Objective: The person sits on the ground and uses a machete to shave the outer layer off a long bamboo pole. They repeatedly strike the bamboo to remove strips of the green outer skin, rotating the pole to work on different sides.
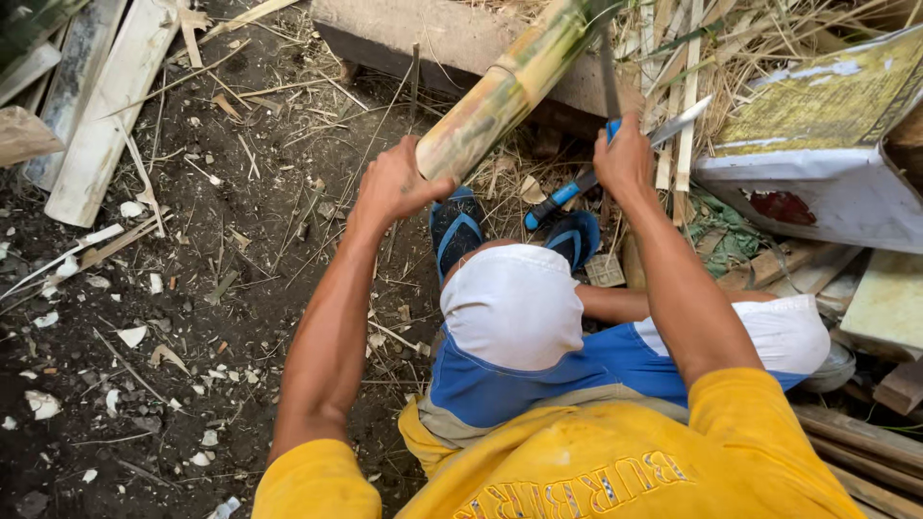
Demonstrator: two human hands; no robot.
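Bamboo [510, 82] filled the middle of the view: a thick round pole, pale yellow with green streaks and brownish patches, running from near the person's knees up and to the right, where its far end rested against a grey wooden beam [423, 38] and passed out of sight at the top edge. A thin dark ring crossed it partway along. The left hand [399, 183] was wrapped around the pole's near, lower end, fingers curled shut against its underside and thumb pressed to its side. The right hand [623, 159] was closed in a fist around the blue handle of a knife [610, 82], whose narrow dark blade pointed upward and lay just beside the pole's right edge; whether the blade touched the bamboo could not be told. A second blue-handled knife [567, 192] lay on the ground below that hand, near blue sandals [510, 235]. Split pale bamboo slats [96, 106] lay well apart at the upper left, on dark soil [192, 317] scattered with chips and dry straw. A white board [817, 187] sat at the right.
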